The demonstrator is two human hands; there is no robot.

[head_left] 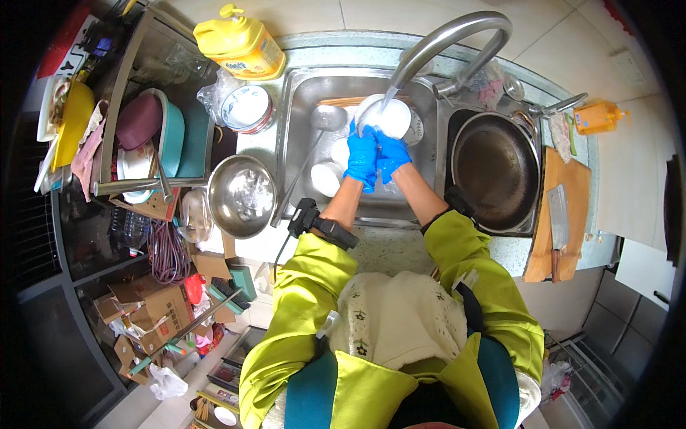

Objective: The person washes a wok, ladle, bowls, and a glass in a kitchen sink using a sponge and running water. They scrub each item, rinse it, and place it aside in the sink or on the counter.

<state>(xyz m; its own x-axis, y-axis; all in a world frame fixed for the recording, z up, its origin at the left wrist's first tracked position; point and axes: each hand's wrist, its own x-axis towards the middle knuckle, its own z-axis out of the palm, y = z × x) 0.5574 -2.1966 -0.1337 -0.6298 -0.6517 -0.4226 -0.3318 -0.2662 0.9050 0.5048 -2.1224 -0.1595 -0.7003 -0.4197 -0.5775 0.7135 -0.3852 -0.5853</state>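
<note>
Both my hands are in blue gloves over the steel sink (302, 96), side by side under the faucet (454, 36). Water runs down onto a white bowl (397, 121) at the fingertips. My left hand (362, 159) and my right hand (391, 154) are both closed at its near edge; the gloves partly hide the grip. Left of my left hand, a white bowl (326, 179) lies tilted in the basin. A metal ladle (329, 119) leans there, its long handle reaching over the front left edge. Wooden chopsticks (343, 101) lie behind the bowls.
Left of the sink stand stacked bowls (246, 107), a steel basin (241, 196) and a yellow jug (239, 44). On the right, a large dark pan (495, 171) fills the second basin. Beyond it a cleaver (558, 214) lies on a wooden board (577, 187), near an orange pump bottle (597, 117).
</note>
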